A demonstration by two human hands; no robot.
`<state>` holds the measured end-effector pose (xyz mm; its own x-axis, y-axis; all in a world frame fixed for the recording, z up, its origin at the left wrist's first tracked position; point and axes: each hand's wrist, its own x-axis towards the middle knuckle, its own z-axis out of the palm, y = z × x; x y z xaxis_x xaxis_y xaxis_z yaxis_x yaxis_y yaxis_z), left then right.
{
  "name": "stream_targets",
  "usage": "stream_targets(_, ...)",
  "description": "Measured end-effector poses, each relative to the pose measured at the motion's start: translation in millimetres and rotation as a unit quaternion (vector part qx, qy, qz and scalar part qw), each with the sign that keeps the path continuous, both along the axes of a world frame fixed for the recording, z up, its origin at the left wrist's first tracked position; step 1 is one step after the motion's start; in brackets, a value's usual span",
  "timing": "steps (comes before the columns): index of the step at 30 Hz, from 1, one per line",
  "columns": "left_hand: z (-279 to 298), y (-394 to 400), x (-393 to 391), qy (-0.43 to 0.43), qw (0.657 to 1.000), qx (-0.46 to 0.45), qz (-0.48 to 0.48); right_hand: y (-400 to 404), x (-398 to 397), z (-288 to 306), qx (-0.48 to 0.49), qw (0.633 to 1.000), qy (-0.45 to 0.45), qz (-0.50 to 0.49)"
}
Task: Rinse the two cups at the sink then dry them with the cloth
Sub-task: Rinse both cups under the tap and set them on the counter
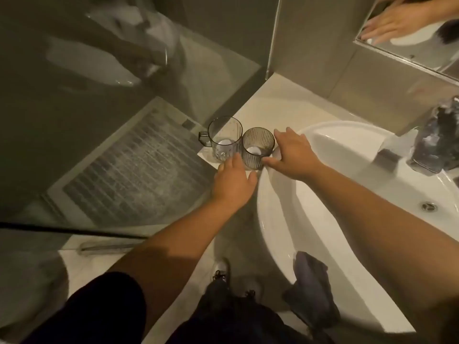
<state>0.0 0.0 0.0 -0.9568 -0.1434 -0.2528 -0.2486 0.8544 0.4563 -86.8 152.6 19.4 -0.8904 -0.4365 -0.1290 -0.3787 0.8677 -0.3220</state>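
Note:
Two clear cups stand upright side by side on the pale counter (278, 105), left of the white sink (323, 194). The clear mug (224, 137) with a handle is on the left; the ribbed tumbler (257, 147) is on its right. My left hand (233, 181) reaches toward the mug's base with relaxed fingers, its fingertips close to or touching the glass. My right hand (293, 155) is spread beside the tumbler, thumb and fingers on either side of it, not clearly gripping. A grey cloth (310, 291) hangs over the sink's near rim.
A chrome tap (437, 142) stands at the sink's far right, and the drain (429, 206) lies below it. A glass shower screen (124, 120) borders the counter on the left. A mirror (409, 33) hangs above. My shoes (221, 271) are on the floor.

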Motion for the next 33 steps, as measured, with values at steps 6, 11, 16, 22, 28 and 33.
stream_targets(6,-12.6,2.7,-15.4,0.003,0.995,0.088,0.043,-5.0,-6.5,-5.7,-0.047,0.998,-0.035,-0.036)
stream_targets(11,-5.0,5.3,-15.9,0.035,0.992,0.112,0.04,-6.3,-0.7,5.7,-0.142,0.987,-0.04,-0.065)
stream_targets(16,27.9,-0.7,-13.5,0.112,0.98,0.161,0.032,-5.0,15.8,51.7,-0.255,0.96,-0.05,-0.106)
stream_targets(22,80.5,6.2,-7.1,0.175,0.961,0.212,-0.031,13.1,50.6,99.5,-0.321,0.931,-0.016,-0.173)
stream_targets(28,103.5,32.5,-7.2,0.18,0.939,0.262,-0.132,40.8,97.3,121.6,-0.348,0.9,0.02,-0.263)
stream_targets(33,101.7,70.5,1.4,0.134,0.923,0.295,-0.208,66.2,140.2,129.8,-0.333,0.881,0.04,-0.334)
